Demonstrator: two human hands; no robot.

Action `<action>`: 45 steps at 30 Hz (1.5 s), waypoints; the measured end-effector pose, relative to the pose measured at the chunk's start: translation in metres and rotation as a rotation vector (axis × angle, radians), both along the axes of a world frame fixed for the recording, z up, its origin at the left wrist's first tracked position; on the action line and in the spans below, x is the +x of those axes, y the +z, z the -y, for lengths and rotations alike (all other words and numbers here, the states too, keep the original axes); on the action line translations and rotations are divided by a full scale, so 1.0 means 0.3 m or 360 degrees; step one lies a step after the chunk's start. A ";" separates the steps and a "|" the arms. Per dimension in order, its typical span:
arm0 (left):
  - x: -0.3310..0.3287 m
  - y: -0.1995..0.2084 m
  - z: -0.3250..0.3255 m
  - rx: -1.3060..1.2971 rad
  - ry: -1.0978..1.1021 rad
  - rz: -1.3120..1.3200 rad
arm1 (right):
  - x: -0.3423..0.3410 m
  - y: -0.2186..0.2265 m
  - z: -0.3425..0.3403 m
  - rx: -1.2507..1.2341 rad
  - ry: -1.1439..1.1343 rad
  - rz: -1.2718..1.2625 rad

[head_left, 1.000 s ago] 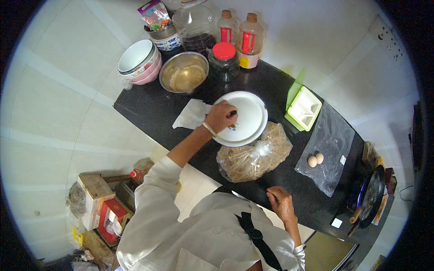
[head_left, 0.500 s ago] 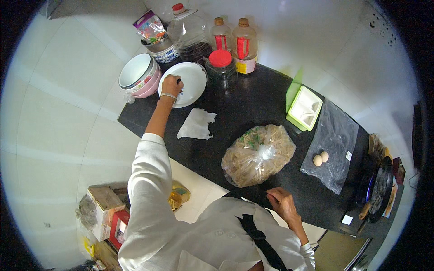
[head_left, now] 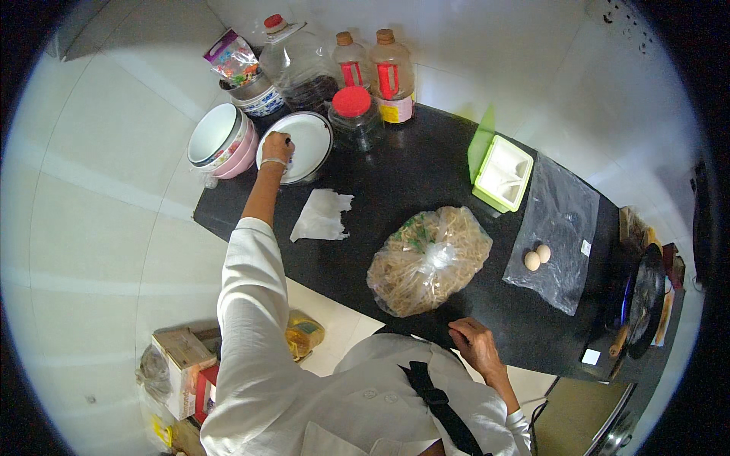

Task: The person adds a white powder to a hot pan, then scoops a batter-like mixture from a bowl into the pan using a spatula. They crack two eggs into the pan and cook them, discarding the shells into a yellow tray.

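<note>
the lid is being gripped by the left hand. the right hand is being held curled near the bag.

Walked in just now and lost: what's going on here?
The person's left hand grips the black knob of a round white lid, beside stacked white and pink bowls. The right hand is near the edge of the black counter. A clear plastic bag of tan strands sits nearby, and two pale eggs lie on clear plastic sheeting.

No words or numbers can be read. A pink-and-yellow label wraps a bottle toward twelve o'clock; a white tag lies on the sheet toward three.
</note>
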State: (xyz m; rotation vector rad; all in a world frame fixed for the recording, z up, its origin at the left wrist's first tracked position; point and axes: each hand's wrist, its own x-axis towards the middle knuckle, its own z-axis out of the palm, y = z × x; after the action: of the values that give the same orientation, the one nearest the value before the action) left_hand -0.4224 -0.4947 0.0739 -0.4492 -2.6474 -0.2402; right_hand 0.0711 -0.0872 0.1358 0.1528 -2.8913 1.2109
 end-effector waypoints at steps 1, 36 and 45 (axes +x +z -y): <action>0.002 0.009 -0.026 0.0042 0.0017 0.0025 | 0.004 -0.007 -0.001 0.0000 -0.0016 -0.0016; 0.732 0.502 -0.972 0.0519 -0.0403 -0.0247 | 0.322 0.068 -0.688 -0.0147 0.0193 -0.0104; 1.261 0.607 -1.460 0.0596 -0.0777 -0.0327 | 0.653 0.339 -1.039 0.0130 -0.0179 -0.1031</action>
State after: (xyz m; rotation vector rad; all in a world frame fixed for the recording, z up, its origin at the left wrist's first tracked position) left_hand -0.0442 -0.0568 0.2561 -0.9274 -2.1883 -0.7776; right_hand 0.2670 0.2243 0.2375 0.3107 -2.3429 0.8232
